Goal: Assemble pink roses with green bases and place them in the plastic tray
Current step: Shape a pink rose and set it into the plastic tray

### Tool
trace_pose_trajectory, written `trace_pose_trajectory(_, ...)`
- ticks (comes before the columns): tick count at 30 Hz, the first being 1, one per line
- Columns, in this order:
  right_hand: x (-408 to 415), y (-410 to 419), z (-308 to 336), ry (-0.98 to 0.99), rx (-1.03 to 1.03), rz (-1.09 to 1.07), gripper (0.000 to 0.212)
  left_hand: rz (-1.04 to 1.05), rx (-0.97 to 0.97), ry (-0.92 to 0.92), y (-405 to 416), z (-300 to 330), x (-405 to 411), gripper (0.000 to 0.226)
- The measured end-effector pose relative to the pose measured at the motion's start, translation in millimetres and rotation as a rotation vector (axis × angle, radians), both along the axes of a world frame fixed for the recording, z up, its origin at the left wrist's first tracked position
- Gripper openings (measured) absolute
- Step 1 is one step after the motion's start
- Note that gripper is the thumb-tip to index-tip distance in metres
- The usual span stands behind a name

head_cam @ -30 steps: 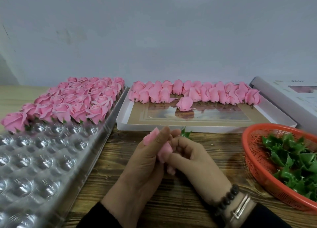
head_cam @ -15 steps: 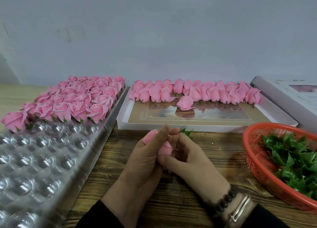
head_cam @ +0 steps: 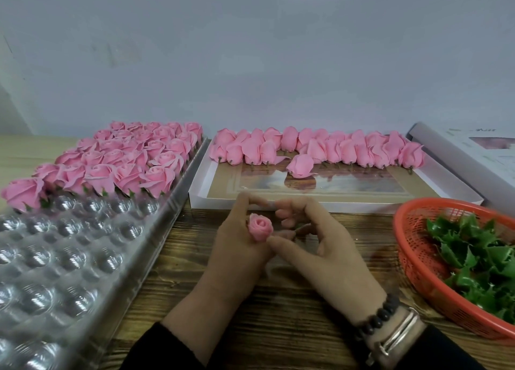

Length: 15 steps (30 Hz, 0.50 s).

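Wooden table (head_cam: 278,339), grey wall behind. Left hand (head_cam: 237,247) grips pink rose (head_cam: 260,226); right hand (head_cam: 320,247) pinches it. Base fitting apparently underway; plastic tray (head_cam: 69,258) placement next.

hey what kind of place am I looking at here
Probably a small craft or packing workbench: a plastic tray part-filled with finished pink roses, a box of loose rose heads, and a basket of green bases.

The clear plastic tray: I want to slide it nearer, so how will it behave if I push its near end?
The clear plastic tray looks thin and glossy, so it probably flexes rather than moving stiffly. Its finished roses all stand at the far end, so the near end is likely light and may lift or skid on the wooden table.
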State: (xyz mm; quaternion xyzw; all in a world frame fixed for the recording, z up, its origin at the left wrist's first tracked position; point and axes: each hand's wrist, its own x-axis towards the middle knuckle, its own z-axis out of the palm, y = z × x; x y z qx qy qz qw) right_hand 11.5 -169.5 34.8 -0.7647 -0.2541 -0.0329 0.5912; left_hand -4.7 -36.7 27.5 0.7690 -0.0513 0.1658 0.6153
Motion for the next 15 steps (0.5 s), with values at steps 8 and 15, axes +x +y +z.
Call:
trace_pose_trajectory(8,3.9,-8.9,11.5,0.058,-0.154,0.183,0.039,-0.138,0.338,0.114,2.0,-7.4,4.4,0.113)
trace_pose_trajectory(15,8.4,-11.3,7.5,0.084,-0.104,0.217,0.016,-0.209,0.326,0.103,-1.2,-8.6,4.3,0.112)
